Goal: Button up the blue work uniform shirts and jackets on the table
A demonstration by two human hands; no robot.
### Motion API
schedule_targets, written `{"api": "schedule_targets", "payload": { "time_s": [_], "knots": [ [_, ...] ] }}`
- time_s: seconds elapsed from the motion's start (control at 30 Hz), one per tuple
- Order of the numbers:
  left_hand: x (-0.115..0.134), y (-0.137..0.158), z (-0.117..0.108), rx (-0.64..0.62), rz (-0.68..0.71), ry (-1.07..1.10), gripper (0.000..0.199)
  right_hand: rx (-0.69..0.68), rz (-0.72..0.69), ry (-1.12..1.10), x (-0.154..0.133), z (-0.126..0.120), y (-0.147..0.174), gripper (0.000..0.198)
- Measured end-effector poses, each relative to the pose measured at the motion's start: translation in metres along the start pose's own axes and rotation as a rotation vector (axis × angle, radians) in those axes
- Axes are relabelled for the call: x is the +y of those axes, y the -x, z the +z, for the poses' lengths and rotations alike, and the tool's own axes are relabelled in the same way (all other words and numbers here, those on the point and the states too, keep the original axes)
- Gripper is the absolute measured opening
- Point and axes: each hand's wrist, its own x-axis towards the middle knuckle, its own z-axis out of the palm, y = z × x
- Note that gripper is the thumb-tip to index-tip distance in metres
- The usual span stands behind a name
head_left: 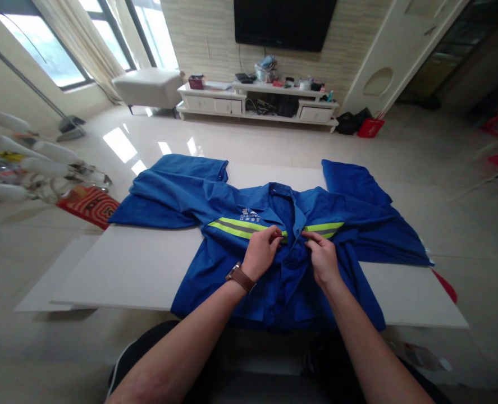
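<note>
A blue work jacket (240, 275) with yellow-and-grey reflective strips lies front side up, its sleeves spread to both sides. White lettering shows on the chest, left of the collar. My left hand (263, 249), with a brown-strapped watch on the wrist, pinches the left edge of the front opening at the strip. On the other edge, my right hand (322, 255) grips the jacket between thumb and fingers, just below the collar. Between the hands the front placket stands slightly raised and parted. Any button under the fingertips is too small to make out.
The jacket rests on a white table (147, 258). Beyond it stand a low white TV cabinet (215, 105) with clutter and a pale ottoman (150, 87). A red patterned bag (91, 205) is at the left. A clear plastic bottle (421, 356) lies below the table's right edge.
</note>
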Motion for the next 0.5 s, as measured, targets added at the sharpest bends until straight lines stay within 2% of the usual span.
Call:
{"api": "schedule_targets", "payload": {
  "time_s": [0.17, 0.3, 0.5],
  "knots": [
    [0.006, -0.002, 0.005, 0.007, -0.046, 0.102, 0.008, -0.064, -0.072, 0.09, -0.011, -0.004, 0.008, 0.037],
    [0.005, -0.005, 0.009, 0.015, -0.132, 0.23, 0.004, -0.114, -0.195, 0.18, -0.015, -0.002, 0.012, 0.036],
    [0.005, -0.01, 0.013, 0.002, -0.161, 0.289, 0.003, -0.182, -0.37, 0.283, -0.011, 0.002, 0.015, 0.03]
  ]
}}
